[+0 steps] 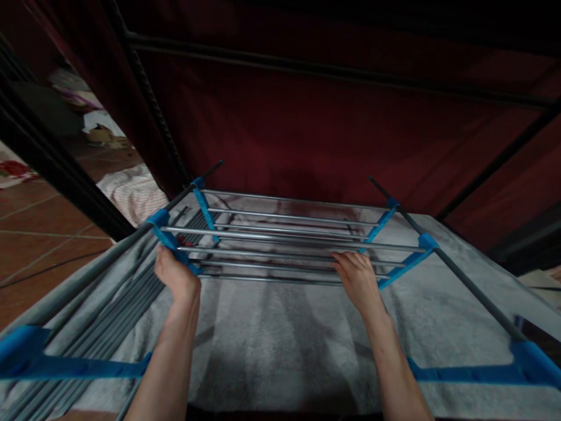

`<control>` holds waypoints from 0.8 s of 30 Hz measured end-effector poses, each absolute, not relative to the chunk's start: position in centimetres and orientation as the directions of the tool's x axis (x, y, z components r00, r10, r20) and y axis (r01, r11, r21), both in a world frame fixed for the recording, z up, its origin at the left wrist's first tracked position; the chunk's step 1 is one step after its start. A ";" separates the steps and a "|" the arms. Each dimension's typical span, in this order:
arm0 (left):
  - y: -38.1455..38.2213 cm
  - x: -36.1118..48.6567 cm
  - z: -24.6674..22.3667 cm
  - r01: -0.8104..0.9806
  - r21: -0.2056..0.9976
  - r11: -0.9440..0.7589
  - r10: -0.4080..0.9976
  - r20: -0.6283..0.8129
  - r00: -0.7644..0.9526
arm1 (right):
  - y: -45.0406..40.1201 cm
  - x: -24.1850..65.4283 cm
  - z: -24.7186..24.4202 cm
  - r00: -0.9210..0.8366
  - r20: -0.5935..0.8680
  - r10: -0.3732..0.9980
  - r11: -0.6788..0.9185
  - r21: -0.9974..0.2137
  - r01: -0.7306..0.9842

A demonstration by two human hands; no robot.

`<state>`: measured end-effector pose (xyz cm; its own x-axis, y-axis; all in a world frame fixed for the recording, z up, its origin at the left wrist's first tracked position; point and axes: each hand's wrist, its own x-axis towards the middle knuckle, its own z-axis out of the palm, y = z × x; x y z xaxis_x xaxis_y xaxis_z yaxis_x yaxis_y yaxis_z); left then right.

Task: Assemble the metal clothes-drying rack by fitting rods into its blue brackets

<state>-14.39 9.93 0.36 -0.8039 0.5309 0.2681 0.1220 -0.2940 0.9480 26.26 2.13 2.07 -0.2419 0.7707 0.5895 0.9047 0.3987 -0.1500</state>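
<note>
A part-built rack of grey metal tubes and blue plastic brackets lies across the middle. My left hand [176, 273] is closed around the lower part of a blue bracket [166, 237] on the rack's left side; most of its fingers are hidden behind it. Near the right-hand bracket [403, 268], my right hand [357, 273] has its fingers bent over a thin silver tube [272, 255]. Several parallel crossbars link the left and right brackets. Long grey side poles [473, 291] run towards me, with further blue brackets [473, 374] at the near end.
Several loose grey tubes [114, 321] lie on the left of the pale cloth [280, 339] under the rack. A dark red fabric panel with a black frame [307, 134] stands behind. Striped cloth [134, 190] and boxes [100, 135] are on the tiled floor at left.
</note>
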 end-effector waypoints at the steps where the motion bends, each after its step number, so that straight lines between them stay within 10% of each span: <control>1: 10.0 -14.4 0.3 0.099 0.951 -0.294 0.510 0.244 -0.825 | 2.2 26.3 2.0 -0.247 0.587 0.771 0.396 -0.138 0.908; 24: 11.1 -13.7 -0.9 0.168 0.928 -0.332 0.448 0.312 -0.838 | 3.1 27.5 2.4 -0.328 0.503 0.800 0.447 -0.134 0.884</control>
<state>-13.71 11.13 -0.92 -0.8377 0.4482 0.3122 0.1685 -0.3317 0.9282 27.46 3.10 2.40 -0.3280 0.7996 0.5030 0.8844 0.4471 -0.1341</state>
